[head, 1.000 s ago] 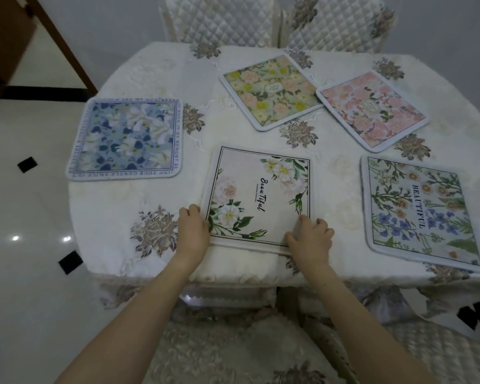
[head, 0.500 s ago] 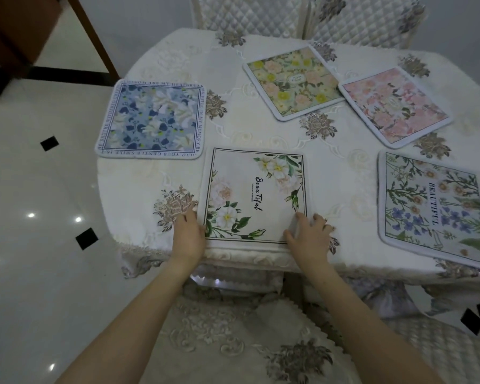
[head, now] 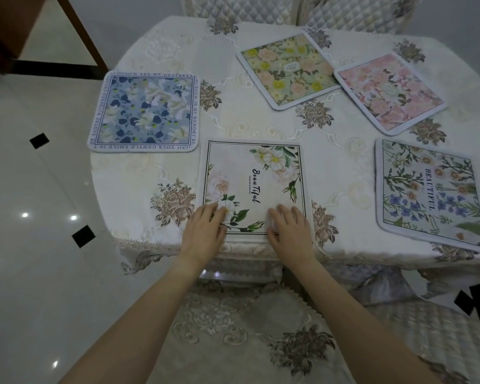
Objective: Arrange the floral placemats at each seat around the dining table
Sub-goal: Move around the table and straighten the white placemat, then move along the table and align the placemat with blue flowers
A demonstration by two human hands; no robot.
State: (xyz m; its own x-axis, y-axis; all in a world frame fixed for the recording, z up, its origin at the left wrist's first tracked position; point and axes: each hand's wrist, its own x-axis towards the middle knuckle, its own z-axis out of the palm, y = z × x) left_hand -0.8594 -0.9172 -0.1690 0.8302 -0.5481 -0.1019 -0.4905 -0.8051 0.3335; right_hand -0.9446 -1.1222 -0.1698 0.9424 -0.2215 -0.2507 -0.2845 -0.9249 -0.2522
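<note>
Under both flat hands, white placemat (head: 254, 187) reads "BeauTiful"; neighbour (head: 430, 194) "BEAUTIFUL".

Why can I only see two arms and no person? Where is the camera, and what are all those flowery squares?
The camera sits on the person's head and looks down, so you see only their arms, as if through their eyes. There is no robot here, just bare hands.

Below is a round table with a cream tablecloth. Five floral placemats lie flat on it: a blue placemat at the left, a yellow-green placemat and a pink placemat at the far side, a wildflower placemat at the right, and a white placemat nearest the person.

The left hand and the right hand rest flat on the white placemat's near corners. Nothing is lifted or gripped; they look to be pressing it in place at this seat. Quilted chairs stand behind the table.
</note>
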